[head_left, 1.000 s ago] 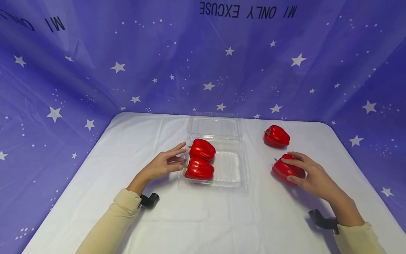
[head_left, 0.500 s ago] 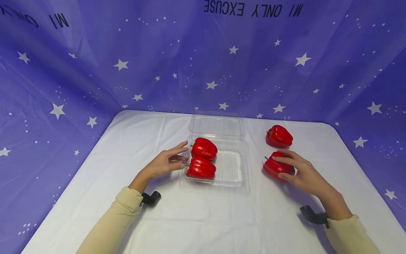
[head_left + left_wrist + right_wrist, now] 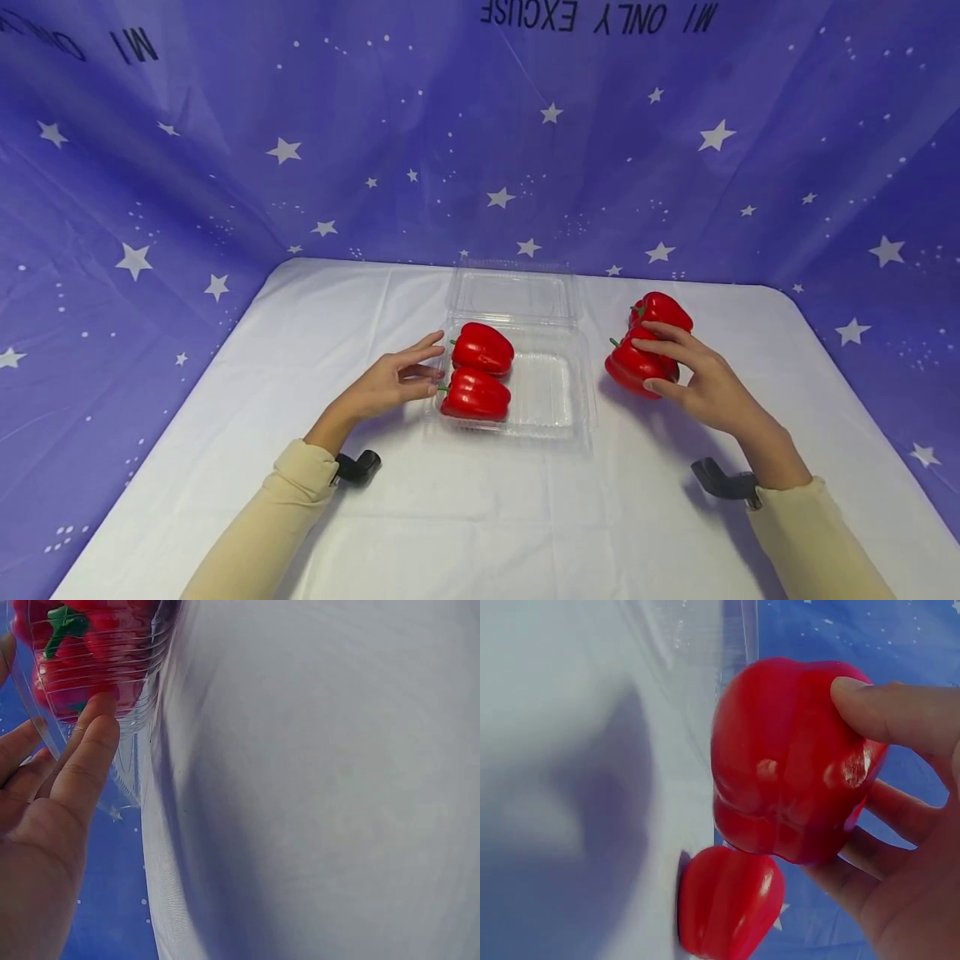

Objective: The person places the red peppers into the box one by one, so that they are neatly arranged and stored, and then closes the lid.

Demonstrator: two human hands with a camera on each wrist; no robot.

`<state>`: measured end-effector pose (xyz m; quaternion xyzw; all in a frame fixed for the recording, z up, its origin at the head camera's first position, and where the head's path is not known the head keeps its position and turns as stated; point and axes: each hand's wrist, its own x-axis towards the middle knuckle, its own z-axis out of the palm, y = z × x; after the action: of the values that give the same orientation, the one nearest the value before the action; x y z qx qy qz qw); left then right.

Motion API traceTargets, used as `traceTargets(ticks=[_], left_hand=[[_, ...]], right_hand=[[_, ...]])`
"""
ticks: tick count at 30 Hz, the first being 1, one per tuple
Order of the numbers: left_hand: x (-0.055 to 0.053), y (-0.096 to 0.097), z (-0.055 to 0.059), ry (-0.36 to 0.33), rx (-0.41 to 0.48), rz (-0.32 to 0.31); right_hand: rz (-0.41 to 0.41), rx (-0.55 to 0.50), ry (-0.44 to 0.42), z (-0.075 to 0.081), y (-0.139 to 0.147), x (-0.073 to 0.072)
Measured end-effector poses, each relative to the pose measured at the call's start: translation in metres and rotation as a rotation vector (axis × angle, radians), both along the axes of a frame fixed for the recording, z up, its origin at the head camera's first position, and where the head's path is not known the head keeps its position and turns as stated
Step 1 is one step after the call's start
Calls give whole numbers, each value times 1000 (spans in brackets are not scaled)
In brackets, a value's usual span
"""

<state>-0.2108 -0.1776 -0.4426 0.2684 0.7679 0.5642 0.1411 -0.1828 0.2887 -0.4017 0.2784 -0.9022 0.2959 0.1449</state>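
My right hand (image 3: 701,375) grips a red bell pepper (image 3: 637,364) between thumb and fingers. In the right wrist view this held pepper (image 3: 787,765) is raised off the white cloth. Behind it in the head view, partly covered, lies another red bell pepper (image 3: 663,309). Two more peppers, a rear one (image 3: 482,348) and a front one (image 3: 476,395), lie side by side in the left half of a clear plastic clamshell box (image 3: 577,392). At the box's left side is my left hand (image 3: 382,387), fingers extended; in the left wrist view its fingertips (image 3: 101,727) touch the clear wall.
The box's clear lid (image 3: 513,296) lies folded back, away from me. White cloth (image 3: 465,517) covers the table. A purple curtain with stars (image 3: 420,142) hangs behind and at both sides. A black wrist mount (image 3: 723,481) sits below the right hand.
The right hand has lifted its bell pepper and carried it left and away from me, so it now overlaps the far loose pepper in view. The left hand stays by the box.
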Motion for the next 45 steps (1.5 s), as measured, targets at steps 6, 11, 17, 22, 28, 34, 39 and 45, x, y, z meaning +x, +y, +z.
traceTargets(ticks=[6,11,17,22,28,34,39,45], left_hand=[[-1,-3,1,-21,-18,11],[-1,-4,0,-20,-13,14],[0,-2,-2,-18,-8,8],[-1,-3,-5,-23,-4,10],[-1,-1,-4,-25,10,6],[0,0,-2,-38,11,-7],[0,0,-1,-23,6,3],[0,0,-2,-27,4,1]], right_hand=[[38,63,12,5,-14,-15],[45,70,27,10,-24,-21],[76,33,41,14,-34,-27],[127,20,55,15,-42,-33],[147,14,35,20,-55,-39],[199,1,-8,21,-71,-36],[253,-23,-65,20,-84,-38],[264,-30,-131,17,-91,-39]])
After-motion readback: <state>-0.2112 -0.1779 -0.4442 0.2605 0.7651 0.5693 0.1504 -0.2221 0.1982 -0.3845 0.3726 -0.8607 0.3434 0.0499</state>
